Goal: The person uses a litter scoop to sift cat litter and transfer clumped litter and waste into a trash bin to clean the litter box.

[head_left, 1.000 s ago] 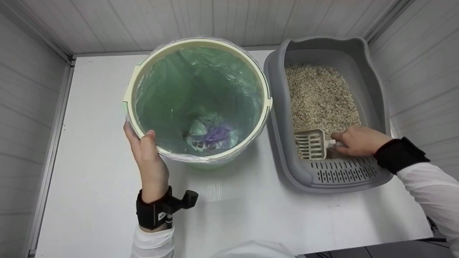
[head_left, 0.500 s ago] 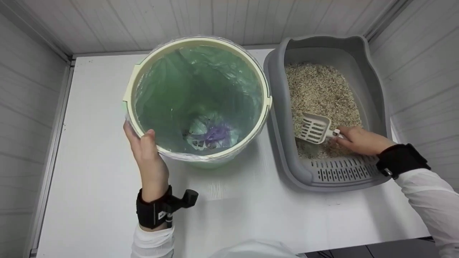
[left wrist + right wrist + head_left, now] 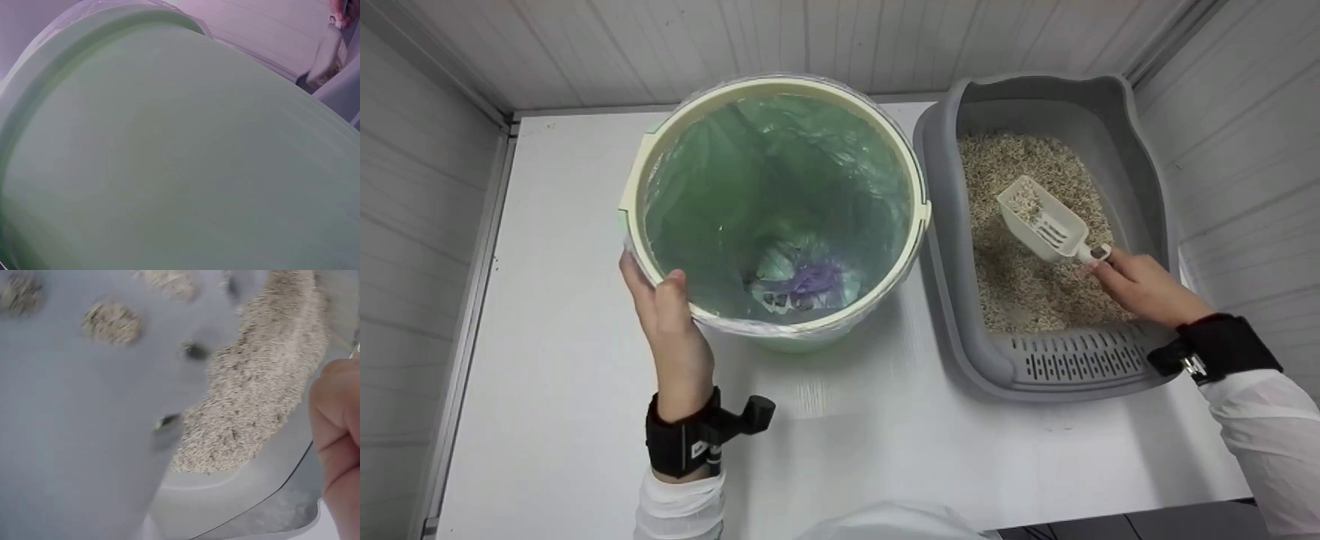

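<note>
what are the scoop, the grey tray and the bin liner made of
Scoop: looks like hard cream plastic, matt, with moulded slots.
Grey tray: likely moulded plastic, smooth satin finish, rounded rim and a slotted step.
Bin liner: thin see-through plastic film, creased and glossy, tinted green by the bin behind it.

Your cream slotted scoop (image 3: 1041,218) sits tilted above the litter (image 3: 1020,277) in the grey litter box (image 3: 952,315), some grains in its front. Your pale green bin (image 3: 772,202), lined with a clear bag, stands upright just beside it.
</note>
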